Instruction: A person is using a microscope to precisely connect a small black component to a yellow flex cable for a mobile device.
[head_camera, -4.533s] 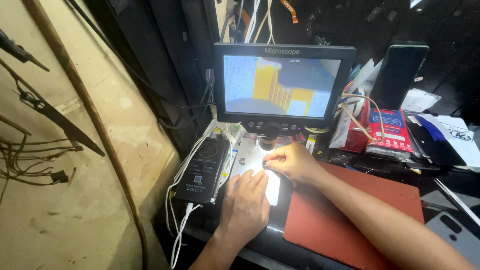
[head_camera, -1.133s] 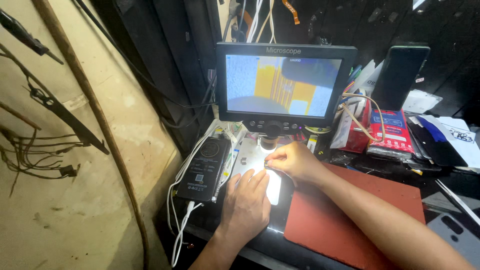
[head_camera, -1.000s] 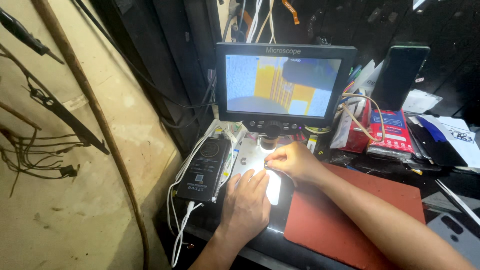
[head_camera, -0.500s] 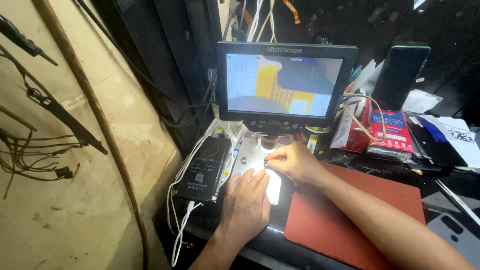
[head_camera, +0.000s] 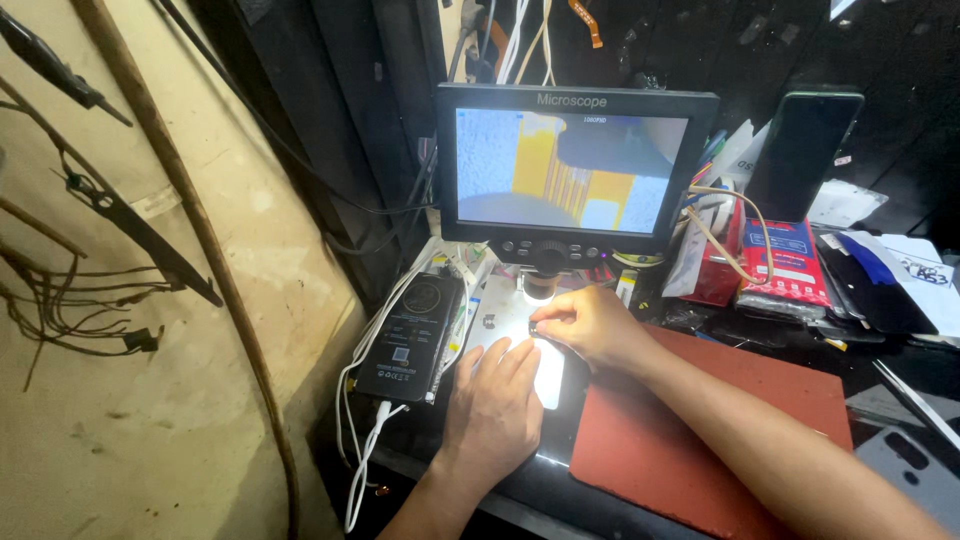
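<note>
The monitor (head_camera: 573, 170) has a matt black plastic frame w/ a glossy lit screen. Left of it, the wall (head_camera: 120, 380) looks rough, chalky plaster. Below it, the stage (head_camera: 545, 375) glares smooth white; the mat (head_camera: 710, 440) beside that is matt red (rubbery look). The power bank (head_camera: 410, 325) is dull black plastic, its cables (head_camera: 365, 450) glossy white.

A small dark part (head_camera: 533, 329) sits pinched at the right hand's (head_camera: 590, 328) fingertips. It lies on a brightly lit white plate (head_camera: 548, 375), just beyond the left hand's (head_camera: 495, 410) flat fingers.
</note>
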